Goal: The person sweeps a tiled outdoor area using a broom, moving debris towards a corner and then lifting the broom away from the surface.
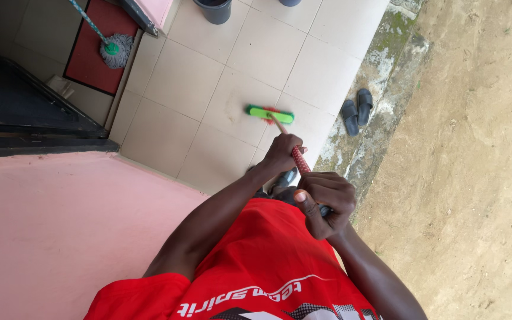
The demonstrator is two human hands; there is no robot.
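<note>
Both of my hands grip a push broom. Its bright green head (pixel 269 114) rests on the pale floor tiles (pixel 191 77), and its red patterned handle (pixel 298 160) runs back toward my body. My left hand (pixel 282 151) is closed around the handle lower down, nearer the head. My right hand (pixel 325 204) is closed around the upper end, thumb pointing along it, just in front of my red shirt (pixel 256 266). My feet are partly hidden behind my arms.
A grey string mop (pixel 115 48) lies on a red mat (pixel 99 56) at the far left. A dark bucket (pixel 214 9) stands at the top edge. A pair of dark slippers (pixel 357 109) sits at the mossy tile edge. Bare dirt (pixel 475 154) lies to the right, a pink wall (pixel 48 231) to the left.
</note>
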